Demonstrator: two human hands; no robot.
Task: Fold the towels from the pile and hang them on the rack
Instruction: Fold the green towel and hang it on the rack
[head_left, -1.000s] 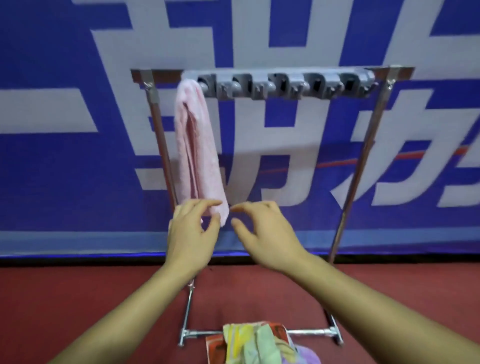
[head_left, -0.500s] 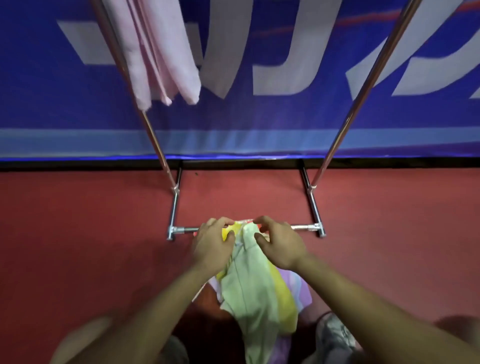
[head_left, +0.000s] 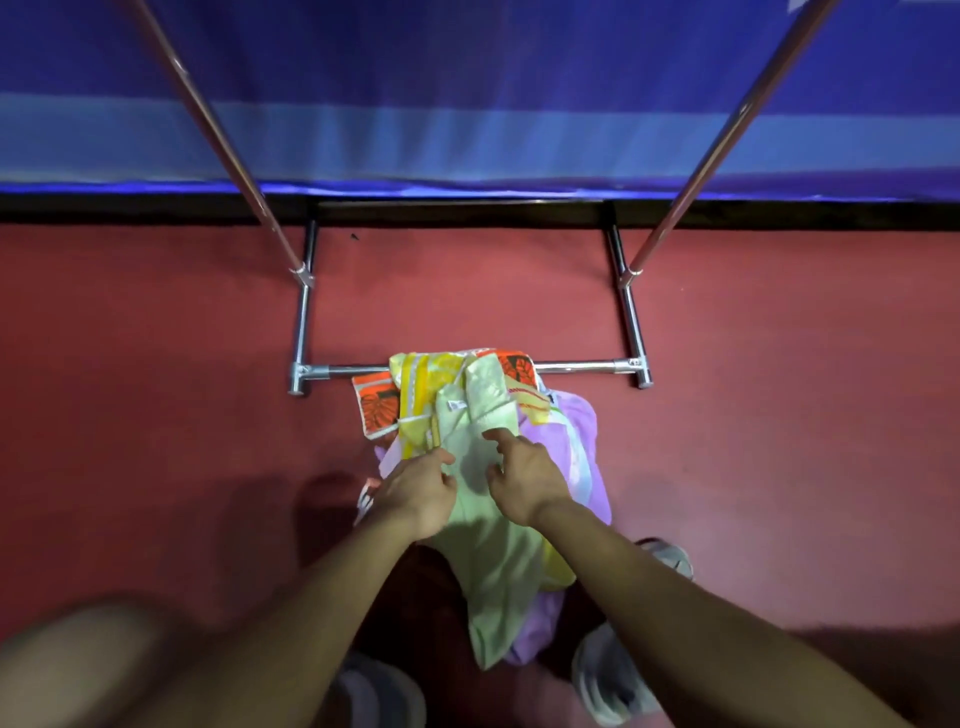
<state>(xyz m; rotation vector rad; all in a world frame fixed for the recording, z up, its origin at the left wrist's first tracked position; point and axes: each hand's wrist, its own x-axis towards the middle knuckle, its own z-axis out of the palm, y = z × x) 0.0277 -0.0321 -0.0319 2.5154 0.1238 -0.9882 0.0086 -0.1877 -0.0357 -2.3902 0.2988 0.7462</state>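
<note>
Our left hand (head_left: 421, 488), right hand (head_left: 524, 478) close together on green towel (head_left: 488, 551), grip unclear. Risk: lifting may drag tangled pile (head_left: 415, 395), snagging rack (head_left: 576, 368) bar.

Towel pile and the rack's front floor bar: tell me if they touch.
Touching. Head view: the towel pile drapes over the front floor bar, hiding its middle.

The rack (head_left: 571, 368) is cut off above; the green towel (head_left: 498, 561) overlies the pile (head_left: 582, 431).
</note>
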